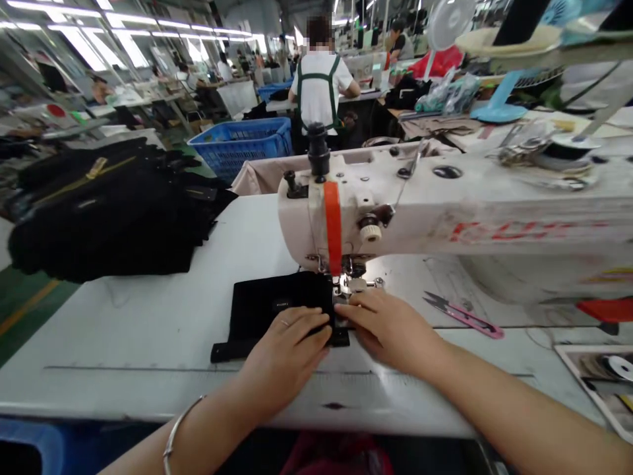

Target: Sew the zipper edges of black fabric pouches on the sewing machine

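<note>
Head view shows the black cloth [257, 313] on the table [143, 323], its right edge by the machine [410, 221], with the left hand [287, 356] laid flat on it and the right hand [390, 326] just beside that edge, maybe pinching, but that is hard to tell. Soft, even pressing should help the edge run straight, with fingertips best kept back from the machine's metal parts. Pink snips [467, 318] lie off to the right.

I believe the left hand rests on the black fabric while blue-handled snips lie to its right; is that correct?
Not quite: the head view shows the snips are pink-handled, not blue; the left hand rests on the black fabric.
</note>
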`<state>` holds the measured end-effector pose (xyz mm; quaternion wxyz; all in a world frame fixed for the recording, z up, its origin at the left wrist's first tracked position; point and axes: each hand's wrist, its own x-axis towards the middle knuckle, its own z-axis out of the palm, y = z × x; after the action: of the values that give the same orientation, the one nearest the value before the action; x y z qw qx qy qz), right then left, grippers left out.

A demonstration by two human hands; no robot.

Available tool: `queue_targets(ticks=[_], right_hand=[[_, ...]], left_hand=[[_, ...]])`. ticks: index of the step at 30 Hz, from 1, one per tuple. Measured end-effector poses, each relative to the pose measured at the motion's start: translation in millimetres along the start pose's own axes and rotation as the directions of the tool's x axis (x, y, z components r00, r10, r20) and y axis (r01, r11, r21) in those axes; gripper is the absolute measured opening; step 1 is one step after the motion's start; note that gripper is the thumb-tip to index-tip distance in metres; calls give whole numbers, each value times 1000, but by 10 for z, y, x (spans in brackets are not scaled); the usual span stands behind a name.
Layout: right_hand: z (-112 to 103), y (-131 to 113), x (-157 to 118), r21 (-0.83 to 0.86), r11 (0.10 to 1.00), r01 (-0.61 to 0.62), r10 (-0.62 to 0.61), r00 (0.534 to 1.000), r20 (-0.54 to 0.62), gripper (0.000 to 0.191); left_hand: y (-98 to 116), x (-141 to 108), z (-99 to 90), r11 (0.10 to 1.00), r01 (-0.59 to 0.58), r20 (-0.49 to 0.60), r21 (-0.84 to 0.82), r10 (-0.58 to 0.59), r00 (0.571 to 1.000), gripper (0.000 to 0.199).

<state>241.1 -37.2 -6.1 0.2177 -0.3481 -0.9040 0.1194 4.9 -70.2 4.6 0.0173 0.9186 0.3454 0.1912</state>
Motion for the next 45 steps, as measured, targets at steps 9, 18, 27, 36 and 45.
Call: queue_targets(ticks=[9, 18, 27, 36, 45], right_hand=[[57, -134, -49, -139, 987, 86, -81, 996, 37, 37], [-5, -81, 34, -84, 994, 63, -63, 998, 0, 38], [23, -33, 69, -128, 989, -80, 82, 996, 16, 43], [61, -24, 63, -141, 985, -96, 93, 995, -25, 36], [-78, 99, 25, -136, 943, -302, 264, 933, -243, 16]], left_hand=[[43, 96, -65, 992, -120, 86, 35, 116, 989, 28], [-94, 175, -21, 988, -153, 29, 32, 152, 988, 24], [-319, 370, 6, 986, -166, -18, -32, 165, 986, 23], [-534, 450, 90, 990, -90, 21, -104, 93, 995, 21], [-826, 470, 23, 962, -210, -39, -177, 206, 978, 21]])
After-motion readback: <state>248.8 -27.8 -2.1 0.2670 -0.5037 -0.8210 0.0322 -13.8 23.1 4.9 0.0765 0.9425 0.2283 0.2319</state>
